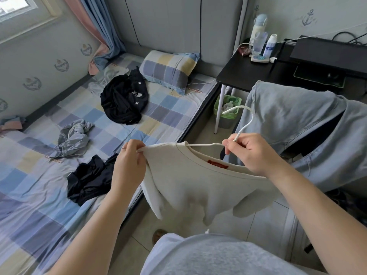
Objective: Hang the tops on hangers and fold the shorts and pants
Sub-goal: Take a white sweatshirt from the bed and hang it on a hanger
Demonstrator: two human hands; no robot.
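Bed (49,195) is carrying a black pile (124,100), a crumpled grey garment (72,135) and a black heap (89,179), all unsorted, while beside it the left hand (130,161) is pinching the white top (198,185) at its shoulder and the right hand (252,153) is gripping the hanger (236,108), only half threaded.

Soft, even daylight comes from the white-framed window (17,6) at upper left, whose pane is blown out nearly white. Shadows are faint, deepest beneath the black rectangular desk (248,76). Wide-angle distortion bows the grey padded headboard panels (168,20) and frame edges. Detail is slightly soft throughout.
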